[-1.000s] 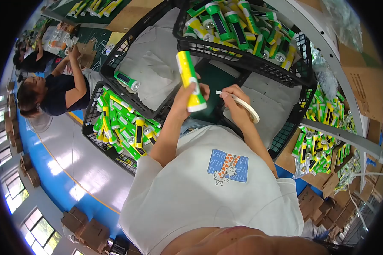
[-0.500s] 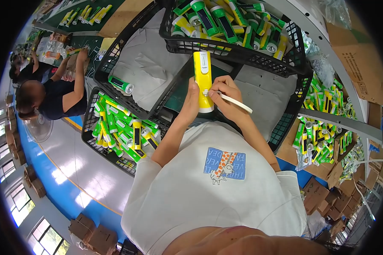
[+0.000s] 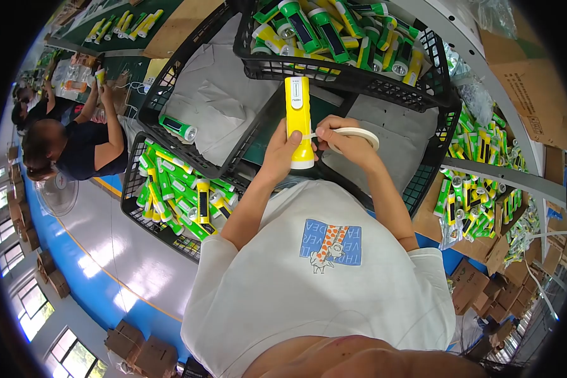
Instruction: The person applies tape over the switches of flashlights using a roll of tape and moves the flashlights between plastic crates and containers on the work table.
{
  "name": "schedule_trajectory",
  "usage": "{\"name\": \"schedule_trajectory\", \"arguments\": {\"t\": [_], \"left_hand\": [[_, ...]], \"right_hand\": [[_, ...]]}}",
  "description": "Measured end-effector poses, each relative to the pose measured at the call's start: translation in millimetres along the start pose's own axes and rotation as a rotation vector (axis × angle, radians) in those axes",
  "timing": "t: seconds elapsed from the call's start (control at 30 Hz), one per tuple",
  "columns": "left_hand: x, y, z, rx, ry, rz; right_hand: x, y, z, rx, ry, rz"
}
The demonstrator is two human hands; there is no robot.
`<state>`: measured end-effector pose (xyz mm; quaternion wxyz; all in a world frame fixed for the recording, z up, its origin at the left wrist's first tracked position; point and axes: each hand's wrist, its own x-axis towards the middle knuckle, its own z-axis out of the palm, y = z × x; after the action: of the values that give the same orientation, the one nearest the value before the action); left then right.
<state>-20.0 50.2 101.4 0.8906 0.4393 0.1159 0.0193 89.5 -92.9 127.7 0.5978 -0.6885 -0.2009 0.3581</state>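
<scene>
My left hand (image 3: 280, 151) is wrapped around the lower part of a yellow flashlight (image 3: 298, 104), which stands nearly vertical in view with its switch panel at the top and its wide head toward me. My right hand (image 3: 343, 142) is closed on a narrow roll of white tape (image 3: 366, 134), with the ring tilted outward over the fingers. A short strip of tape runs from the right fingertips to the flashlight's neck. Below the hands are black crates; in the left one a green flashlight (image 3: 178, 128) lies on grey lining.
A black crate (image 3: 353, 74) heaped with green and yellow flashlights stands ahead. Another full crate (image 3: 129, 189) is at my left. More flashlights fill a cardboard box (image 3: 485, 252) at right, past a metal rail (image 3: 510, 181). At far left, a co-worker (image 3: 85, 142) holds a flashlight.
My right hand has moved slightly right, and the tape roll has turned to show its ring. The flashlight has rotated a little in my left hand. The co-worker's hands have shifted.
</scene>
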Motion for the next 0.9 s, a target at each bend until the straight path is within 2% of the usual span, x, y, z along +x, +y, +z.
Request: {"name": "schedule_trajectory", "arguments": {"t": [0.03,0.07,0.13,0.17,0.2,0.23,0.27,0.3,0.33,0.4,0.47,0.53,0.57,0.63,0.67,0.7,0.73,0.8,0.83,0.9], "left_hand": [[2,-3,-4,0.038,-0.03,0.015],[5,-1,-7,-0.065,-0.024,-0.02],[14,8,3,-0.365,-0.004,-0.031],[25,15,-6,-0.886,-0.193,-0.02],[36,39,-25,-1.208,-0.169,0.002],[46,56,-53,-1.045,-0.087,0.193],[56,69,-62,-0.765,0.087,0.277],[69,81,-49,-0.503,0.228,0.26],[90,89,-36,-0.305,0.342,0.149],[148,94,-33,-0.102,0.256,0.077],[213,86,-43,0.145,0.372,0.062],[238,93,-44,0.366,0.384,0.048],[234,90,-38,0.576,0.528,0.189],[199,90,-41,0.956,0.641,0.616],[169,99,-37,0.746,0.574,0.69],[146,95,-45,0.646,0.579,0.855],[127,90,-61,0.629,0.686,0.974],[95,74,-125,0.859,0.919,0.903],[82,66,-157,0.987,1.045,0.751],[85,24,-242,1.327,1.491,0.45]], "right_hand": [[0,2,1,0.206,-0.086,0.006],[-1,3,2,0.234,-0.084,-0.062],[-4,-9,22,0.328,0.062,-0.193],[1,9,13,0.414,0.211,-0.303],[4,16,-8,0.578,0.377,-0.231],[0,17,-30,0.502,0.477,-0.175],[-1,23,-39,0.329,0.416,-0.13],[-1,27,-43,0.155,0.36,-0.089],[-1,19,-31,0.154,0.28,-0.044],[5,12,-19,0.052,0.141,0.032],[14,24,-23,0.109,0.034,0.035],[9,19,-21,0.076,0.072,0.063],[6,23,-23,0.052,0.085,-0.012],[-7,25,-20,-0.121,0.365,-0.129],[-13,39,-21,-0.054,0.527,-0.14],[-23,46,-25,-0.161,0.65,-0.146],[-32,53,-29,-0.267,0.76,-0.152],[-49,72,-29,-0.385,0.875,-0.158],[-55,78,-26,-0.407,0.842,-0.131],[-62,92,-20,-0.425,0.793,-0.076]]}}
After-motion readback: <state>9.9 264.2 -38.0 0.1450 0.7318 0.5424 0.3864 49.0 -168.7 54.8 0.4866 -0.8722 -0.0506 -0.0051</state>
